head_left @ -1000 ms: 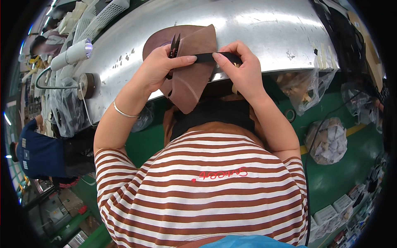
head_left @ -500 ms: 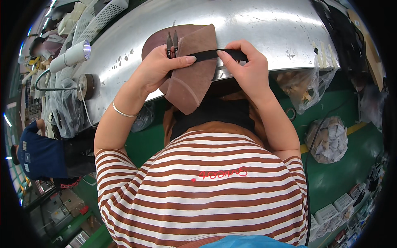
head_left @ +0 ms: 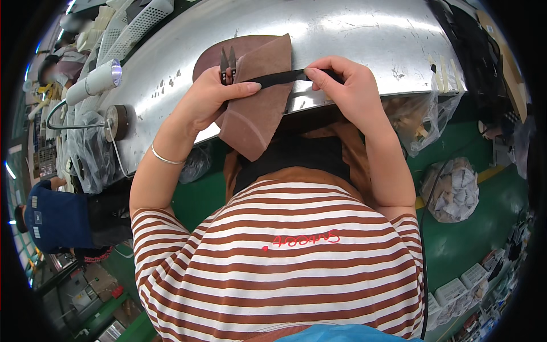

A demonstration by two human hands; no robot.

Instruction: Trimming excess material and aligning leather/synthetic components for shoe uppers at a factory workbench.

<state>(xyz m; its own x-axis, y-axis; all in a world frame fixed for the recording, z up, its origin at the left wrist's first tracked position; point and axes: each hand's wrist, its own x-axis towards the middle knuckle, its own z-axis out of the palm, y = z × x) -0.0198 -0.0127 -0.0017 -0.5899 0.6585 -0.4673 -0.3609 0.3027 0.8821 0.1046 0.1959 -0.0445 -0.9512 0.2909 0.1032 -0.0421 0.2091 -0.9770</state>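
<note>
My left hand (head_left: 212, 98) is closed around a brown leather piece (head_left: 257, 113), its thumb pressing one end of a black strip (head_left: 280, 78) onto the leather. A pair of thread snips (head_left: 228, 61) is also held in that hand, the blades pointing away from me. My right hand (head_left: 352, 90) pinches the strip further along, between thumb and forefinger, and the strip runs taut across the leather. A darker, rounded brown part (head_left: 213, 54) shows beyond the snips; I cannot tell whether it joins the held piece.
Under my hands lies a shiny metal table (head_left: 342, 34). A white lamp (head_left: 94, 82) on a round base stands at the left, near white perforated baskets (head_left: 137, 25). Plastic bags (head_left: 424, 122) hang at the right edge, and a filled bag (head_left: 453, 191) sits on the green floor. A person (head_left: 60, 216) is at far left.
My left hand has shifted slightly left with the leather and snips. My right hand has moved a little right, and more of the black strip shows between the hands.
</note>
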